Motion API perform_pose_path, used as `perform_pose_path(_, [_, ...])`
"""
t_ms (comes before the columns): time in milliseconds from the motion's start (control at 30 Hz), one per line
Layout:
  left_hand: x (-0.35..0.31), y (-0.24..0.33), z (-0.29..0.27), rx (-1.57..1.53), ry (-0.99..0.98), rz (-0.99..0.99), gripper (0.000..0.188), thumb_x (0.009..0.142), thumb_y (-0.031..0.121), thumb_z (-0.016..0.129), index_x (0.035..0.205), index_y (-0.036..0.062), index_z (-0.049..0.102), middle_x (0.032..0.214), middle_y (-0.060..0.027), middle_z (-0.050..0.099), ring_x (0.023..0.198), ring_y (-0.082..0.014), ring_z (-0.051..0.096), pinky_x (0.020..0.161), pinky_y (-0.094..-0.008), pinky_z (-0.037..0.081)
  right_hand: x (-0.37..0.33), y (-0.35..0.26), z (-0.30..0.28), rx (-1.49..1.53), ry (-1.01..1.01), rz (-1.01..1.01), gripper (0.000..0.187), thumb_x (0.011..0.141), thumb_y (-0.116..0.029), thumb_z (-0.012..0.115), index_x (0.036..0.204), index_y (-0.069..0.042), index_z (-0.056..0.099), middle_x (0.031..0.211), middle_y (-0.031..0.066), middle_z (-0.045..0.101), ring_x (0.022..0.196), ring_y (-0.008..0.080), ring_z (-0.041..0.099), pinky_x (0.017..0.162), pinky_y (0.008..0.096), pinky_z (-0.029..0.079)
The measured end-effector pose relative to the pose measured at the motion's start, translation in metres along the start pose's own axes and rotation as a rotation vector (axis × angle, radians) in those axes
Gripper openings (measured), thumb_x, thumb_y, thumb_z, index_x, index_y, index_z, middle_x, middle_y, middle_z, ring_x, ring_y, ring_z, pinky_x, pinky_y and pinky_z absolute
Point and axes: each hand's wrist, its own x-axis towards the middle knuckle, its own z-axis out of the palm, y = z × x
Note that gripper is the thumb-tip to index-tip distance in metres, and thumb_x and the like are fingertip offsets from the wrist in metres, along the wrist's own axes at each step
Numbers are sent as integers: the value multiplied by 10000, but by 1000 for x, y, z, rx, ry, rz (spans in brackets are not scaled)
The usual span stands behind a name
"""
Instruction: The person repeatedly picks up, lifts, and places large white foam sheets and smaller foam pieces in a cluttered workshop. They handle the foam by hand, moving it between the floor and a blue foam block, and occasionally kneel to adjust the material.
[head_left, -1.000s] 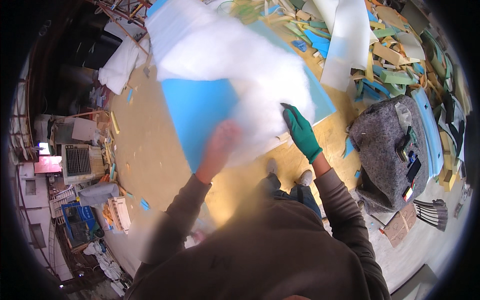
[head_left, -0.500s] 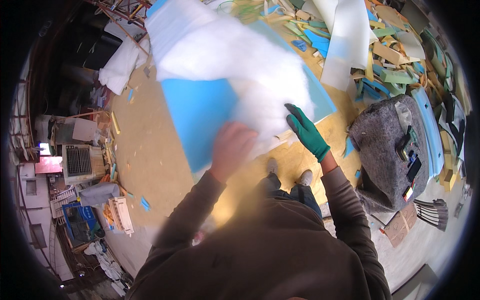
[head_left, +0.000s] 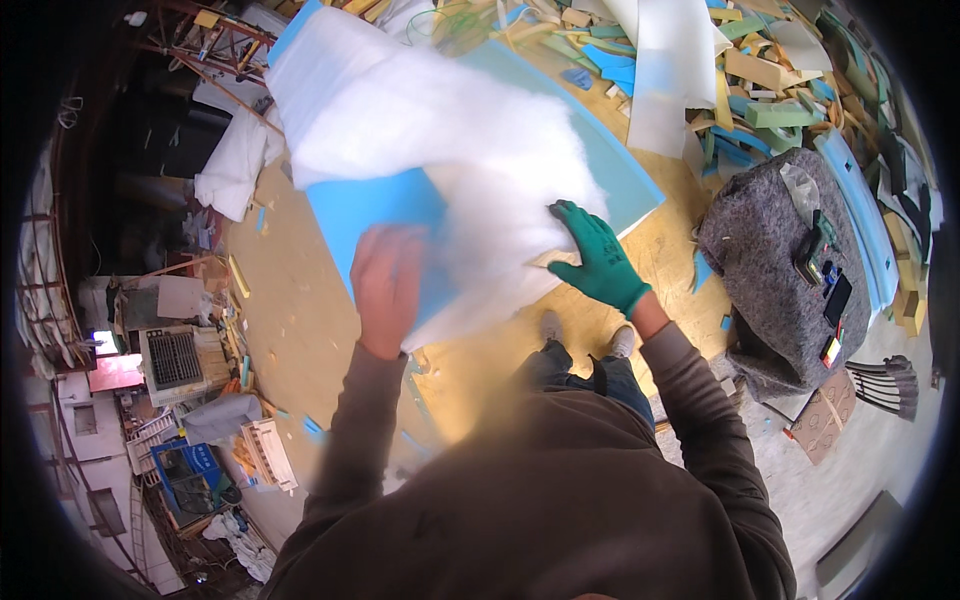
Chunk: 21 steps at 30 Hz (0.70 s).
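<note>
A thick piece of fluffy white wadding [head_left: 500, 145] lies across a blue foam sheet [head_left: 375, 215] on a wide tan work surface. My right hand [head_left: 600, 262], in a green glove with dark fingertips, rests at the wadding's near right edge with thumb and fingers apart. My bare left hand [head_left: 388, 290] is over the near left part of the blue sheet, beside the wadding. Motion smears its fingers, so their grip cannot be made out. A paler blue-green sheet [head_left: 610, 170] shows beyond the wadding on the right.
Foam offcuts [head_left: 780, 115] are heaped at the far right, with a long white sheet [head_left: 672, 75] hanging over them. A grey felt-covered block [head_left: 765, 260] at the right carries small items. Crates and a vented box [head_left: 175, 358] stand at the left.
My left hand has moved left, from the wadding's near edge to over the blue sheet. My right thumb has spread away from the fingers at the wadding's edge.
</note>
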Motion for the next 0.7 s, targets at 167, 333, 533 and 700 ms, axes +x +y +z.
perform_pose_path(167, [53,-20,84,9,-328,411,125,985,90,688,1093,96,752,1166,-82,694,1170,-305,649,1124,-479,459,-6,21,45,-54,-22,172,704,948,-75,677,1618,-80,463,1580,203,560,1365,422,578,1148,484,470])
perform_pose_path(333, [53,-39,111,27,-566,424,185,926,221,743,1092,140,726,1217,-58,684,1285,-295,598,1272,-588,294,-19,41,67,-62,128,105,705,941,-36,638,1621,-66,452,1569,220,564,1370,439,574,1148,482,472])
perform_pose_path(533, [47,-41,107,68,-535,455,304,823,270,827,1085,152,731,1183,-31,686,1266,-285,599,1246,-607,301,-49,24,5,299,147,388,766,900,88,501,1652,-38,434,1646,150,538,1515,273,517,1206,379,418])
perform_pose_path(700, [47,-40,112,60,-502,465,340,784,209,836,1100,156,721,1204,-28,677,1284,-290,590,1244,-595,325,-22,-2,-14,686,385,292,462,1122,-164,539,1556,-6,548,1495,113,645,1369,187,591,1176,332,423])
